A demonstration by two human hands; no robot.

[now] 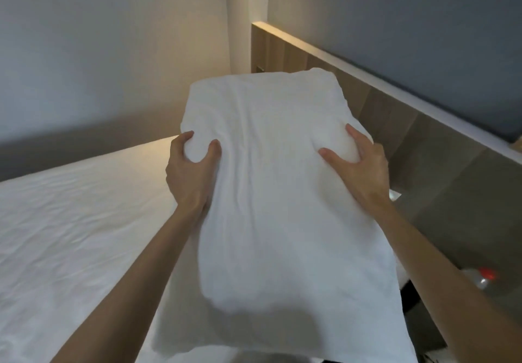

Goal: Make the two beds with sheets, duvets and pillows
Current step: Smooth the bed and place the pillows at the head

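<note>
A white pillow [271, 182] in its case fills the middle of the view, held up lengthwise in front of me above the bed's head end. My left hand [189, 170] grips its left edge, thumb on top and fingers curled round the side. On the right edge my right hand [358, 165] holds it the same way, thumb pressed into the top. The bed [70, 221] lies to the left, covered with a slightly wrinkled white sheet. The pillow's loose lower end hangs toward me and hides the bed's near corner.
A wooden headboard [381, 86] runs along the grey wall on the right. Below it at the right edge stands a clear plastic bottle with a red cap [483, 278] on a dark surface. A lit pale wall lies behind the bed.
</note>
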